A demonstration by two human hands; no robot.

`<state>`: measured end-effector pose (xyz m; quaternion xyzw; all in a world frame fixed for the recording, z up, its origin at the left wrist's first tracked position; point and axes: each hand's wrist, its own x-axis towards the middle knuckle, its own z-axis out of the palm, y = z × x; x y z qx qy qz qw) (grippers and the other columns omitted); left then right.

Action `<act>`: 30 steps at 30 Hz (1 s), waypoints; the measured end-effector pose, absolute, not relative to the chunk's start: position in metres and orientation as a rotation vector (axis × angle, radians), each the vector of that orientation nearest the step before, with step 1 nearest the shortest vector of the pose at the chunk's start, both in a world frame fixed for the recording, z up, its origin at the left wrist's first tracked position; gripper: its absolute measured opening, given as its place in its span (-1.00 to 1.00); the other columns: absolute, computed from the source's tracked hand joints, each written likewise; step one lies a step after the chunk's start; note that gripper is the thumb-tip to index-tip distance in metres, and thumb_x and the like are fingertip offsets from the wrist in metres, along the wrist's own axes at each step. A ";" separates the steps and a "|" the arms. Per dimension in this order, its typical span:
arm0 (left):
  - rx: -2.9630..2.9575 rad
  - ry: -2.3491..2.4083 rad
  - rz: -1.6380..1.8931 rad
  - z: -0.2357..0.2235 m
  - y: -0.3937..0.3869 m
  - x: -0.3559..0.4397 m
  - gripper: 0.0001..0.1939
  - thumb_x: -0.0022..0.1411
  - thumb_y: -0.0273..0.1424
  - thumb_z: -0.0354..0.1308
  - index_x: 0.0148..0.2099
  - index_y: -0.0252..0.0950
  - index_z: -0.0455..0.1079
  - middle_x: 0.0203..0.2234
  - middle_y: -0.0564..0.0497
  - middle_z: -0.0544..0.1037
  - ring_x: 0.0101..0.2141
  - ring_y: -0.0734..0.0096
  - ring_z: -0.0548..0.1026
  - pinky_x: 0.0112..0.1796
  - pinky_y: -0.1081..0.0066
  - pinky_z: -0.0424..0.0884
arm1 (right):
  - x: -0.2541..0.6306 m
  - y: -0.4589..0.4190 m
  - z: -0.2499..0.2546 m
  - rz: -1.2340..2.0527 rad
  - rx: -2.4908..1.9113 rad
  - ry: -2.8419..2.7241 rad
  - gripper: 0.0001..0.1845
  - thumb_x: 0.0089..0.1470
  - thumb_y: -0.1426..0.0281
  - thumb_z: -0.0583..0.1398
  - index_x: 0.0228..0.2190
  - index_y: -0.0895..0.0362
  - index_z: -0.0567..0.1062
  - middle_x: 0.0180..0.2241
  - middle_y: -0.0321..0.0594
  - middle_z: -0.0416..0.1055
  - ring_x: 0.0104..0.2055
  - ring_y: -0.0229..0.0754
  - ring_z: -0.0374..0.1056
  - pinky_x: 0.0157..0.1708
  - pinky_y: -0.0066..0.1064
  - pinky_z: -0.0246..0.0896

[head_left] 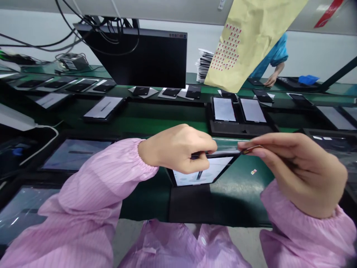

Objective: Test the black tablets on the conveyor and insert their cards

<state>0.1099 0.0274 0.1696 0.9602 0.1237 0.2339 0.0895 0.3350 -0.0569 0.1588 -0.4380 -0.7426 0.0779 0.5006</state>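
My left hand (pixel 178 149) is closed around the upper edge of a tablet (pixel 203 173) that is tilted up off a dark mat (pixel 189 204) on the green bench. The tablet's screen is lit white. My right hand (pixel 292 167) pinches a small red and yellow sticker (pixel 249 150) between thumb and fingertips, right at the tablet's top right corner. Both arms wear pink sleeves. Another small sticker (pixel 253 171) lies on the green surface to the right of the tablet.
A black monitor (pixel 145 56) stands behind the green conveyor (pixel 156 115). Several tablets and trays lie along the belt. A yellow sheet with red stickers (pixel 245 41) hangs at top right. Another person in blue (pixel 275 56) works at the far right.
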 end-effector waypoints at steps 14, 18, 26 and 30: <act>2.413 0.542 0.743 0.171 0.042 0.107 -0.76 0.11 -0.57 0.06 -0.52 -0.27 0.08 -0.61 0.17 0.24 -0.56 0.62 0.22 -0.51 0.53 0.17 | 0.310 -0.016 0.162 0.137 -0.927 -2.085 -0.90 0.18 0.38 0.21 -0.40 0.06 0.48 -0.47 -0.35 0.51 -0.49 -0.32 0.41 -0.49 -0.52 0.28; 2.238 0.763 1.072 0.158 0.021 0.092 -0.77 0.14 -0.58 0.08 -0.45 -0.26 0.10 -0.51 0.12 0.39 -0.48 0.60 0.40 -0.49 0.60 0.32 | 0.294 -0.004 0.162 0.140 -0.836 -2.188 -0.89 0.18 0.39 0.21 -0.41 0.06 0.47 -0.51 -0.39 0.47 -0.54 -0.36 0.35 -0.51 -0.54 0.23; 2.077 0.742 1.499 0.130 0.011 0.098 -0.80 0.16 -0.57 0.07 -0.37 -0.25 0.10 -0.51 0.14 0.39 -0.54 0.65 0.43 -0.56 0.67 0.39 | 0.286 0.005 0.160 0.220 -0.756 -2.276 -0.88 0.20 0.42 0.19 -0.41 0.08 0.45 -0.50 -0.38 0.44 -0.53 -0.39 0.30 -0.50 -0.56 0.22; 2.095 0.699 1.580 0.127 0.012 0.100 -0.80 0.14 -0.59 0.08 -0.37 -0.26 0.10 -0.53 0.15 0.39 -0.56 0.65 0.43 -0.59 0.68 0.37 | 0.286 0.005 0.162 0.216 -0.729 -2.287 -0.89 0.19 0.46 0.20 -0.40 0.10 0.44 -0.50 -0.37 0.42 -0.52 -0.39 0.27 -0.49 -0.56 0.21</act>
